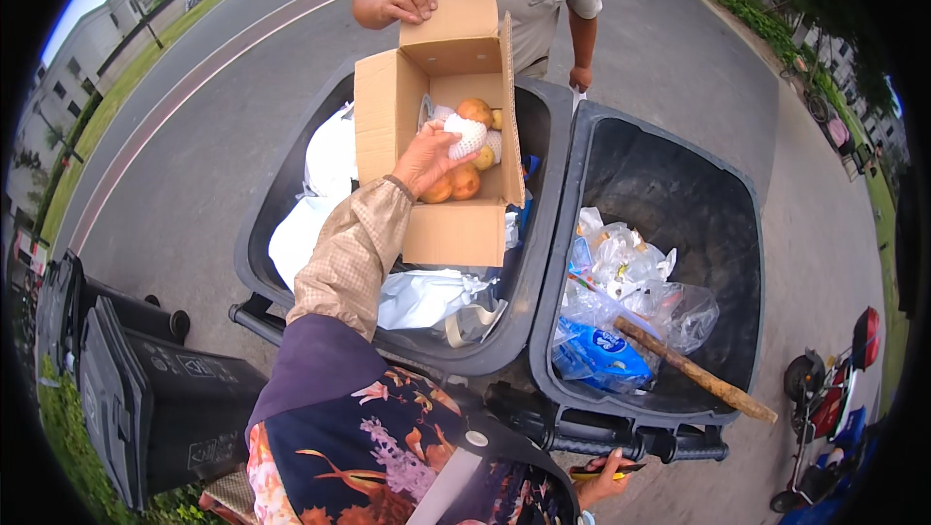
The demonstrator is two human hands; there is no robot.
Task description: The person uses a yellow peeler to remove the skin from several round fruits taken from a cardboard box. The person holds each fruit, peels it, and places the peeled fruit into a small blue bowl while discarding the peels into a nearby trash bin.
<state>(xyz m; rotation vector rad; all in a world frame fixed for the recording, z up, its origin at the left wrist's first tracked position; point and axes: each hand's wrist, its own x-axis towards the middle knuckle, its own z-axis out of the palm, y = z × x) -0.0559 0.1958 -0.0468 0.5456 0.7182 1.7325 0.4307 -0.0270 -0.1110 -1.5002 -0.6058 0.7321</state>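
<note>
Brown cardboard makes up the box (pixel 376 123), its flaps folded out, which sits over the left bin (pixel 549 152). The person's left hand (pixel 430 159) reaches into it from below, the arm in a beige checked sleeve (pixel 354 244). Thumb and fingers pinch a white foam net (pixel 466 136) inside the box; whether a fruit fills the net cannot be told. Bare orange-brown fruit (pixel 465 181) lies around it, some just below the hand and one just above the net.

The right hand (pixel 605 482) is low in the view, near the front of the right bin (pixel 669 157). Its fingers are curled around a black and yellow tool (pixel 585 474), partly hidden, so its kind cannot be told.

Across the bins stands another person in a pale shirt (pixel 553 1). That person's one hand (pixel 409 1) rests on the box's far flap; the other hangs at their side, near the right bin's far corner.

White bags (pixel 330 152) lie in the left bin beside and below the box. The right bin holds clear bags (pixel 630 268), a blue packet (pixel 606 355) and a wooden stick (pixel 698 370) that slants out over the near rim. Dark bins (pixel 184 399) stand at the left, and a red scooter (pixel 832 394) at the far right.
</note>
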